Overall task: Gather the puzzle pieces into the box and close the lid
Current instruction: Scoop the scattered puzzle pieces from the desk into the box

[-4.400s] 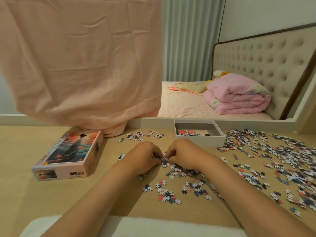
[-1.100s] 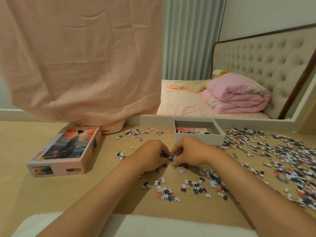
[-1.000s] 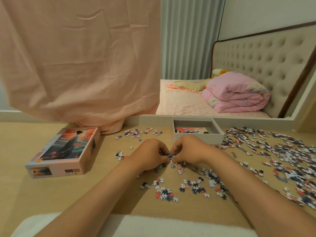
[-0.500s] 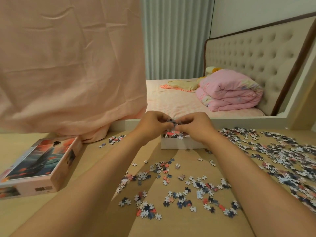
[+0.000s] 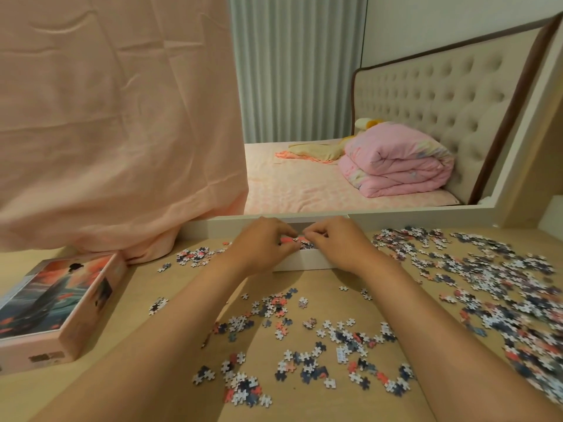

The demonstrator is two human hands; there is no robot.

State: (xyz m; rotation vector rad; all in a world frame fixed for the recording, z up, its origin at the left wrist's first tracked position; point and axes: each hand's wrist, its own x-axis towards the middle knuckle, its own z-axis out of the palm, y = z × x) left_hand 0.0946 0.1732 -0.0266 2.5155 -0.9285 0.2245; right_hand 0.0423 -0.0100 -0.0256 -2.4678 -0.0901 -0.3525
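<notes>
- Nearest me, the loose puzzle pieces (image 5: 292, 354) I was pinching together a second ago lie thinned out on the counter (image 5: 152, 379); a scatter remains between my forearms, so that patch is only partly cleared.
- To my right, the big spread of pieces (image 5: 499, 287) runs from the box side out to the counter's right edge, untouched as far as I can see. I judge most of the job is ahead of me.
- To my left, the lid (image 5: 58, 303) sits printed side up, well apart from the box, where it was before. Closing comes last.
- Further out, both my hands have come up off the counter and forward to the white box (image 5: 304, 263). They were down on the pile a second ago; now they hang over the box's open top.
- My left hand (image 5: 263, 243) and right hand (image 5: 333, 240) are curled with fingertips nearly meeting, cupping a small clump of pieces (image 5: 294, 240) between them, just above the box.
- I read this as the drop: the handful is over the box and only needs letting go.
- Some pieces show inside the box under my fingers; how full it is, I cannot tell.
- Small bits could slip over the near wall if I open too wide.
</notes>
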